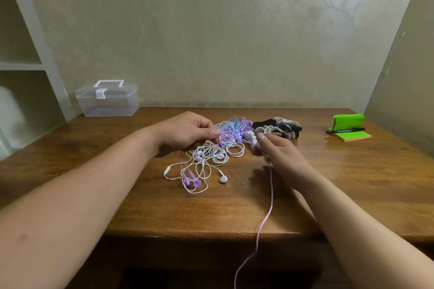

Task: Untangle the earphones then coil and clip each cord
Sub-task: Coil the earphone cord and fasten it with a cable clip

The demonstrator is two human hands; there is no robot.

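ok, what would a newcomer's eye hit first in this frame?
The tangle of earphone cords, white, purple and blue, lies mid-table, and the left hand pinches into its top. Next comes the purple cord, running from the right hand down over the front edge of the table. The green sticky notes at far right pop too.

The table [305, 183] is brown wood, smooth with a soft sheen. At its far left corner, the box [108, 101] is clear plastic. At its middle, the cords [211, 155] look thin and glossy. At its far right, the notes [354, 135] are matt paper.
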